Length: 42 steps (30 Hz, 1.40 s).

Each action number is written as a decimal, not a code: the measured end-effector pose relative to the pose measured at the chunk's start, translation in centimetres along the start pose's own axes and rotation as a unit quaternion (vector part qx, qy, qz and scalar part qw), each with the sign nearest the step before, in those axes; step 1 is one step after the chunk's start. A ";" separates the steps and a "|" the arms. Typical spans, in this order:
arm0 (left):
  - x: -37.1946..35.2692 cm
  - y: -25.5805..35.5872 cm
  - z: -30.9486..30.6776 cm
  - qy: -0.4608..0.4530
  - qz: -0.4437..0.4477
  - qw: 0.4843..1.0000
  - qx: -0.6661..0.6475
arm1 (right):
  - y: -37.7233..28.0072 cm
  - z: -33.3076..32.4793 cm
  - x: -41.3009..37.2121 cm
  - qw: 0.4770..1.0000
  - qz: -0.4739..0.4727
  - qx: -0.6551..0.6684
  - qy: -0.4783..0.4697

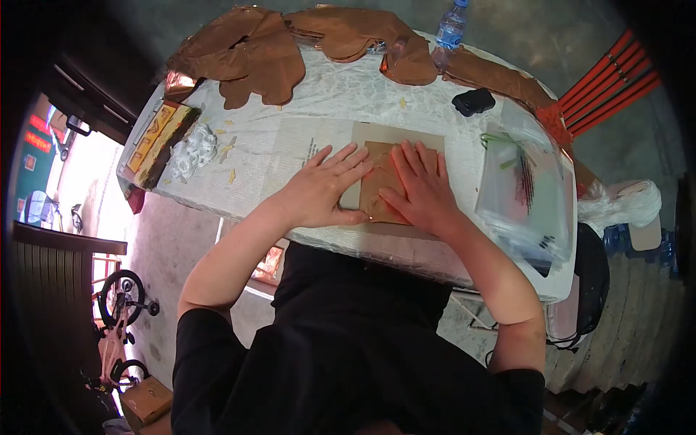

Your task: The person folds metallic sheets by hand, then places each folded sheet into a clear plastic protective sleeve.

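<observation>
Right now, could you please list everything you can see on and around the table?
table: one, white cloth, centre
sheet: one, brown, under both hands
board: one, tan, beneath the sheet
paper: one, pale, left of board
foil pieces: several, copper-brown, far edge
bottle: one, clear, far edge
pouch: one, black, far right
plastic bag: one, clear, right edge
box: one, yellow-gold, left edge
small round pieces: cluster, white, beside box
rods: several, red, far right corner
left hand: one, flat on board and sheet
right hand: one, flat on sheet
</observation>
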<state>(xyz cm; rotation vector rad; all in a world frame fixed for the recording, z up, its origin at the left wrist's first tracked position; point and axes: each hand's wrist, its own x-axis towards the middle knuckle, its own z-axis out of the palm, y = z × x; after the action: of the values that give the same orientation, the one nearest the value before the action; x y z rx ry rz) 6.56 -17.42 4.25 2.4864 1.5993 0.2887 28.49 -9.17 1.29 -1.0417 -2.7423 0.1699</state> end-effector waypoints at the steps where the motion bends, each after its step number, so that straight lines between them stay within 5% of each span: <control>1: 0.0 0.0 0.0 -0.001 0.001 1.000 -0.007 | 0.2 -0.1 0.0 1.000 0.003 0.017 -0.009; 13: 0.1 0.1 -0.5 -0.017 -0.003 1.000 -0.018 | 3.6 -6.4 -1.0 0.967 0.013 0.067 -0.247; 42: 1.5 1.4 0.0 -0.010 0.039 0.998 -0.047 | 2.7 -5.9 -1.3 0.974 -0.017 0.038 -0.223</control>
<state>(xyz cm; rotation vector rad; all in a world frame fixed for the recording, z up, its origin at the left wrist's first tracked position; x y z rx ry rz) 8.45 -16.65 4.70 2.4758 1.4494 0.3396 32.53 -7.88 6.33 -1.0403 -3.1123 0.5605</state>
